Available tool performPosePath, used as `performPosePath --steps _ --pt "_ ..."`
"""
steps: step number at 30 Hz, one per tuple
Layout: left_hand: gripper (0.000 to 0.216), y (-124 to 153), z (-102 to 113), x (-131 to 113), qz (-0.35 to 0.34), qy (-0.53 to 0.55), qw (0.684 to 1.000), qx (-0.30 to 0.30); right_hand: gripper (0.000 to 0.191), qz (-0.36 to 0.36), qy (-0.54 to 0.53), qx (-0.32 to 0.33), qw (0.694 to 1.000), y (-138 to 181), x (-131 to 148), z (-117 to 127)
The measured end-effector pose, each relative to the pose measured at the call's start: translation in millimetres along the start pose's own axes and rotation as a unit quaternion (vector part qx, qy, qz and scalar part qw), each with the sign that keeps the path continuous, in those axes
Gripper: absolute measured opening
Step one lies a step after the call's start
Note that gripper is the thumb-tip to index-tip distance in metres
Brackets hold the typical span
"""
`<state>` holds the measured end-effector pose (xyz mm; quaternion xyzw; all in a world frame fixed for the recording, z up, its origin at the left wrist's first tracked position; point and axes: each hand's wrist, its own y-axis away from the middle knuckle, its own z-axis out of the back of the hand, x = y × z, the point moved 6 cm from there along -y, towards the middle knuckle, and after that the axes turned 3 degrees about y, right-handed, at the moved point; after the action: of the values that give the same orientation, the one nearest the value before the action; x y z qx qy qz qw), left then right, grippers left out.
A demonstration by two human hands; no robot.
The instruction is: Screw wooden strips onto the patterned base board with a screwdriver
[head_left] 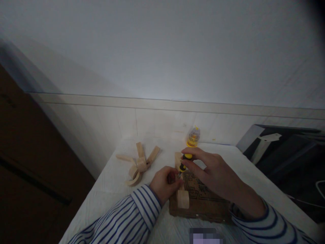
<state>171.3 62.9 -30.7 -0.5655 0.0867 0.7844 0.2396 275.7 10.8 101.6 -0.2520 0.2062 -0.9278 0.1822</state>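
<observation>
My right hand (210,169) grips a short yellow-and-black screwdriver (183,166) from above, its tip pointing down. Beneath the tip lies a light wooden piece (183,199) with a rounded block at its near end. My left hand (166,183) is closed on that wooden piece, thumb and fingers pinched close to the screwdriver's tip. Whether a screw sits there is too small to tell. Under the piece is a brown carved wooden box or board (203,208) with dark line patterns, partly covered by my right hand.
Several joined light wooden parts (141,164) lie on the white-covered table (106,189) at the left. A clear container with a yellow base (193,137) stands at the back by the wall. Dark equipment (286,162) is at the right, and a brown wooden surface (38,162) at the left.
</observation>
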Motion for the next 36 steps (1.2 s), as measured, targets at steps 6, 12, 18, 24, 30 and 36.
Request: performPosePath --steps 6,12,18,24,30,36 --pt "0.023 0.5 -0.2 -0.8 0.004 0.009 1.0 0.01 0.019 -0.001 0.006 0.001 1.0 -0.5 -0.6 0.1" --pt "0.024 0.5 0.0 -1.1 0.009 0.008 1.0 0.02 0.02 0.002 0.008 -0.003 1.0 0.1 -0.9 0.7" --pt "0.031 1.2 0.5 -2.8 0.035 0.024 0.998 0.04 0.025 -0.007 0.017 0.001 1.0 0.0 -0.6 0.2" --pt "0.03 1.3 0.7 -1.6 0.028 0.021 0.999 0.041 0.031 0.008 0.023 0.018 1.0 1.2 -0.6 -0.2" --pt "0.031 0.7 -0.7 3.1 0.027 0.036 0.998 0.041 0.029 0.022 0.026 0.003 0.999 2.4 -2.2 2.6" --pt "0.031 0.8 -0.6 -0.4 0.028 0.045 0.998 0.044 0.027 0.018 0.014 -0.012 1.0 2.5 -4.8 2.6"
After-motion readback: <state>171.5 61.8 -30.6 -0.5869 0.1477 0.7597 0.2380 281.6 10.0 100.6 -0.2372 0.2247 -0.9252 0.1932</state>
